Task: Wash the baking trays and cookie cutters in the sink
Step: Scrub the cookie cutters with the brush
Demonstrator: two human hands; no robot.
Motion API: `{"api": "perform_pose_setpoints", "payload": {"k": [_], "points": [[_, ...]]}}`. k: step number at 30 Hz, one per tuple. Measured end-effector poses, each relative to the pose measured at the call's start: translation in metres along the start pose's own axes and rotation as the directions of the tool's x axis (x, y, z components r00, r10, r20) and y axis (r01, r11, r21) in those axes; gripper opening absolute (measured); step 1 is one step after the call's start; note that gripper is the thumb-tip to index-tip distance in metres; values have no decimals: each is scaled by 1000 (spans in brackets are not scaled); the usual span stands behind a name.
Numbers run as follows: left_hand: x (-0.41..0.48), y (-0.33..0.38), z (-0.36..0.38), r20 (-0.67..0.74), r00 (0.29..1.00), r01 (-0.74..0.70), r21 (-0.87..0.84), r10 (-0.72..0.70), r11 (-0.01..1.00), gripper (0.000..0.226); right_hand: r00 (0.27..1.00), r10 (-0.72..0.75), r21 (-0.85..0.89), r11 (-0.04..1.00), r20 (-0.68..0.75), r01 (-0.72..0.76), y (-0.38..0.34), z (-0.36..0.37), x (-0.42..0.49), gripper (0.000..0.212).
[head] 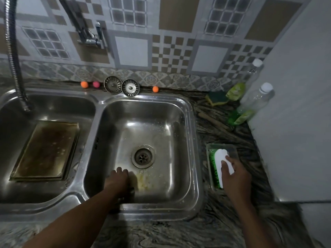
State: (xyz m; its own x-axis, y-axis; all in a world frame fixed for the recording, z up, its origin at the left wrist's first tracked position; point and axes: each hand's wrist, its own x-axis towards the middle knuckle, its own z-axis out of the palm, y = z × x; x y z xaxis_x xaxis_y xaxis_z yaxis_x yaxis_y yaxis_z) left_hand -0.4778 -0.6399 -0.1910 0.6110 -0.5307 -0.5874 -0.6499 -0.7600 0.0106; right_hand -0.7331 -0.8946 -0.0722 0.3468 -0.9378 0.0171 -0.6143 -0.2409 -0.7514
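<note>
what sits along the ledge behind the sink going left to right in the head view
orange ball → pink ball → first strainer → second strainer → another orange ball → sponge

I can read nothing on this feed. On the counter (215, 126), right of the right basin (146, 99), stands a clear bottle (258, 101) with a green label (241, 117). A second clear bottle (253, 70), farther from that basin, has a green label of its own (235, 89). The print on both is a blur. On the right basin's left inner wall sits a small dark mark (96, 143), too small and dim for me to make out letters.
</note>
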Motion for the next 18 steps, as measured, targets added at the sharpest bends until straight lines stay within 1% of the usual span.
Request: {"api": "perform_pose_setpoints", "payload": {"k": [3, 6, 8, 12, 15, 17, 18], "points": [[3, -6, 0, 25, 999, 45, -91, -43, 995, 50, 1000, -18, -33, 999, 17, 18, 2, 3, 3, 28], [5, -10, -3, 82, 996, 44, -157, -32, 987, 44, 1000, -17, -53, 998, 23, 18, 2, 5, 8, 28], [5, -11, -3, 91, 995, 56, -192, -39, 980, 46, 999, -31, -54, 998, 39, 33, 3, 6, 9, 28], [5, -13, -7, 49, 998, 59, -207, -50, 977, 48, 998, -63, -58, 996, 22, 64, 6, 8, 10, 27], [9, -14, -17, 3, 998, 56, -258, -57, 965, 41, 997, -39, -41, 998, 65, 42, 2, 6, 11, 27], [13, -11, -27, -52, 996, 44, -338, -65, 940, 34, 999, -23, 5, 1000, 22, 23, -4, 0, 14, 26], [15, -9, -33, -81, 994, 32, -408, -71, 912, 37, 999, -33, 33, 999, -14, 34, -9, -3, 15, 25]]}}
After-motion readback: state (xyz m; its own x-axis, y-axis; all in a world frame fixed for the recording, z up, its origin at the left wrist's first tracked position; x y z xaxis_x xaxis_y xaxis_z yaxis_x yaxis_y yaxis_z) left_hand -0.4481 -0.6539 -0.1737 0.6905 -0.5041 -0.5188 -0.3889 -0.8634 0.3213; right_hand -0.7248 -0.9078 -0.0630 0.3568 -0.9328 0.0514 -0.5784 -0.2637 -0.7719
